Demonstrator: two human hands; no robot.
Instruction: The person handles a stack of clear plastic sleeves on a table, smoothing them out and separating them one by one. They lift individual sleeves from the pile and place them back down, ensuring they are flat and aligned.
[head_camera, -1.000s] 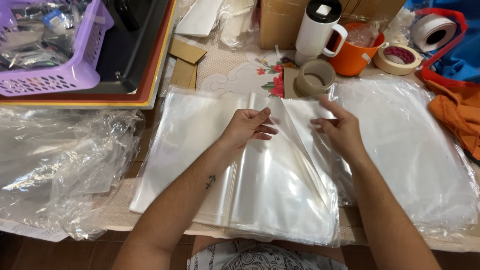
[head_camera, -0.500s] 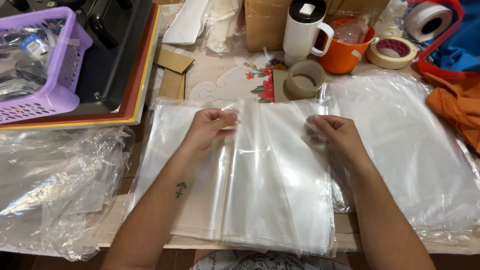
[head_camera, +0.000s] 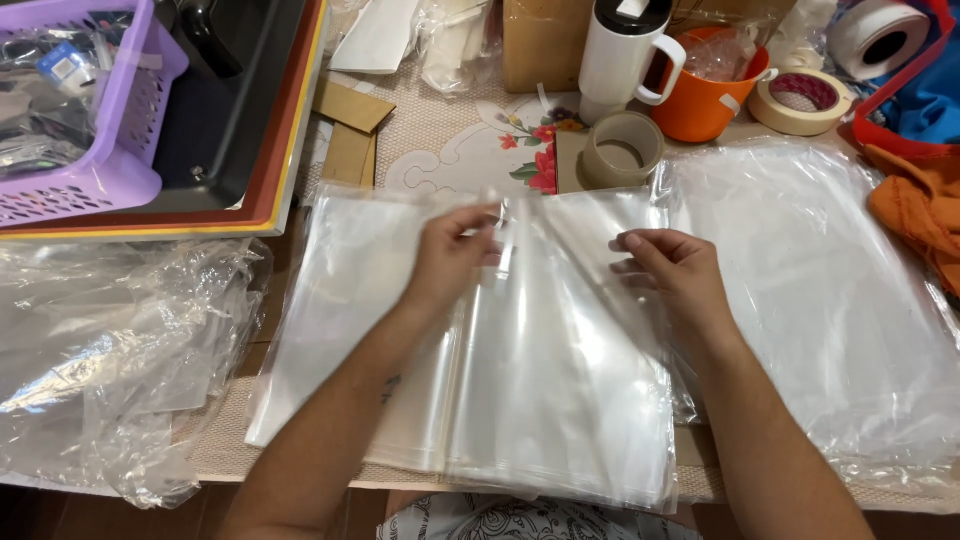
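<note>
A stack of clear, flat plastic bags (head_camera: 560, 400) is lying at the near middle of the surface (head_camera: 440, 150), with a second spread of clear bags (head_camera: 830, 300) lying just to its right. Crumpled clear wrapping (head_camera: 110, 350) is sitting at the left edge. A brown cardboard box (head_camera: 545, 45) is standing at the far side, and more clear-wrapped packets (head_camera: 60, 75) are resting inside the purple basket (head_camera: 100, 180).

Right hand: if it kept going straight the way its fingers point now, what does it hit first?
The right hand points left, low over the clear plastic bag it pinches. First in that line is probably the left hand, pinching the same bag's top edge. Only bag film shows between them, though the head view leaves depth unclear.
</note>
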